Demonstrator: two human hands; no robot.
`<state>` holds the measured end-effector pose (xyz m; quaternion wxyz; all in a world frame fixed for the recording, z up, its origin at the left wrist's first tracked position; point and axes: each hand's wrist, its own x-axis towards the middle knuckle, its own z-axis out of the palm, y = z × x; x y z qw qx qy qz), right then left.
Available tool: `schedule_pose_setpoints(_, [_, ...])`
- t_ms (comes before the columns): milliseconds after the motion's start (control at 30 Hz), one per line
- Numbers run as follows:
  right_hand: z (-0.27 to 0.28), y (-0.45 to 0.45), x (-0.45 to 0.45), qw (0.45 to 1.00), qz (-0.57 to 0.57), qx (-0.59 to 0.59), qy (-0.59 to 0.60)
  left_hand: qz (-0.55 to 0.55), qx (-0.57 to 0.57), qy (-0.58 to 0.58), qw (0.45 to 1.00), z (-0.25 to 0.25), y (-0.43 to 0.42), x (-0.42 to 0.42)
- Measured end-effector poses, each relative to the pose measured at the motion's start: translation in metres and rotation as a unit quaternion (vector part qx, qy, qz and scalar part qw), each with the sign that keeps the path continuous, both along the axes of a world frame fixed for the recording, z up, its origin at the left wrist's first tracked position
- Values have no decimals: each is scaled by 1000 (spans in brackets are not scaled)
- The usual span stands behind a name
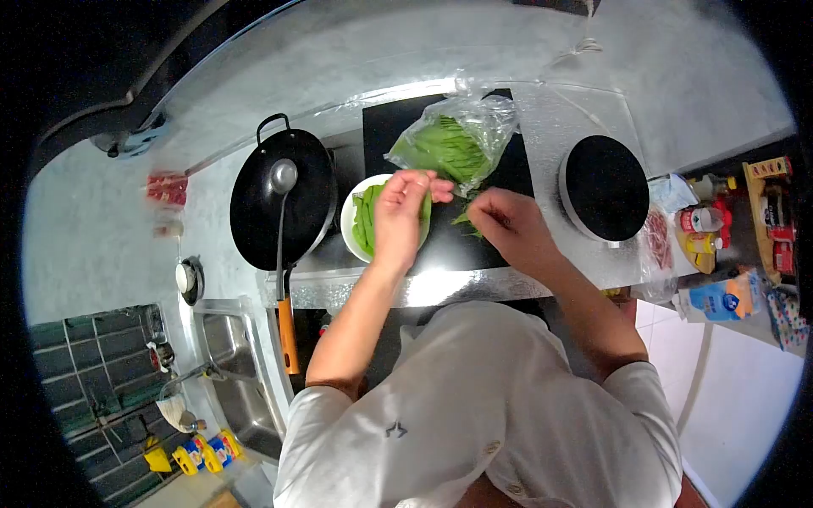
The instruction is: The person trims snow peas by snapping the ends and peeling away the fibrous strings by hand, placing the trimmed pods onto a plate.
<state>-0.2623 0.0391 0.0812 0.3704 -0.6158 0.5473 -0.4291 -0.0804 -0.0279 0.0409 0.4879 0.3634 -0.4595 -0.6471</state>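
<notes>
My left hand (403,213) is over the right side of a white bowl (349,239) of flat green pea pods (364,222). Its fingers are bent in toward the thumb; green shows beside them, but whether it is a held pod or one in the bowl I cannot tell. To the right, my right hand (513,227) is closed, fingertips pinched low over the black surface, their contents hidden. Small green trimmings (464,220) lie by those fingertips. Behind both hands, a clear plastic bag (500,114) lies with more green pods (450,146) in it.
At left stands a black wok (254,203) with a metal ladle (284,178) in it. A sink (233,339) lies beyond. To the right are a round black-topped disc (604,188), a bag of reddish strips (657,241) and several bottles (701,222).
</notes>
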Motion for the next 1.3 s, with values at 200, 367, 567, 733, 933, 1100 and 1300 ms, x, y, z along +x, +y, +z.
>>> schedule_pose_setpoints(200, [-46,7,-21,969,18,-109,221,37,126,111,985,-2,-11,13])
schedule_pose_setpoints(367, [-107,-7,-22,938,-1,-88,336,32,110,119,986,3,-7,3])
schedule_pose_setpoints(567, [-94,-14,-14,876,-13,-132,463,44,77,117,989,2,-4,0])
schedule_pose_setpoints(733, [-64,-19,19,994,13,66,-83,45,70,123,989,4,-1,-4])
schedule_pose_setpoints(933, [-61,-26,29,993,27,60,-100,47,76,142,986,6,4,-10])
schedule_pose_setpoints(1100, [-57,-26,26,997,-1,45,-65,-34,59,36,997,-11,14,-1])
schedule_pose_setpoints(1300, [-52,-23,22,1000,18,9,-4,-3,-61,-196,979,-17,20,7])
